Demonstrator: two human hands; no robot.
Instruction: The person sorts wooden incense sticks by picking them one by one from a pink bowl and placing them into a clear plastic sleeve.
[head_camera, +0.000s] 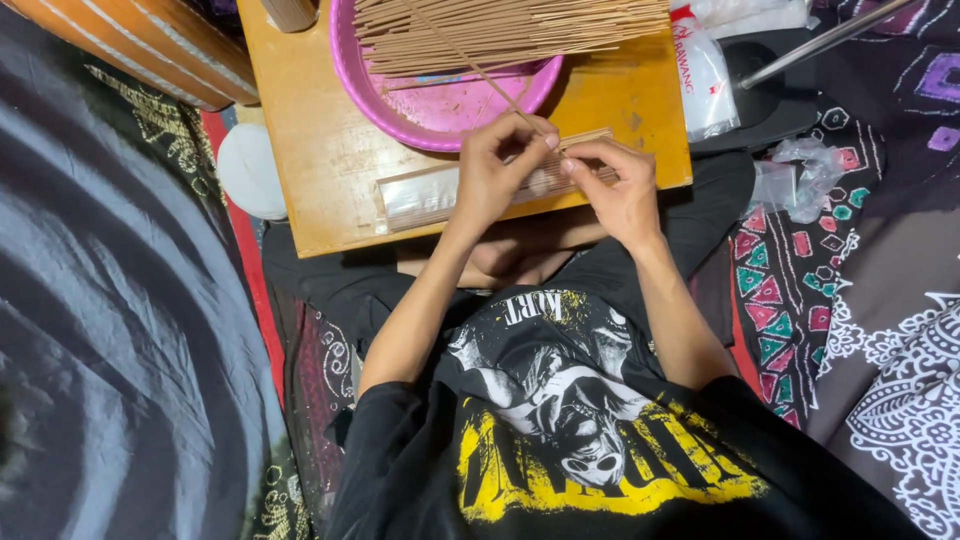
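Two hands work at the near edge of a wooden board (320, 160). The left hand (495, 170) pinches one thin incense stick (480, 72) between thumb and fingertips. The right hand (620, 190) is closed on the mouth of a clear plastic sleeve (425, 195), which lies flat on the board holding several sticks. A pink basin (450, 110) behind holds the loose stick pile (500, 30).
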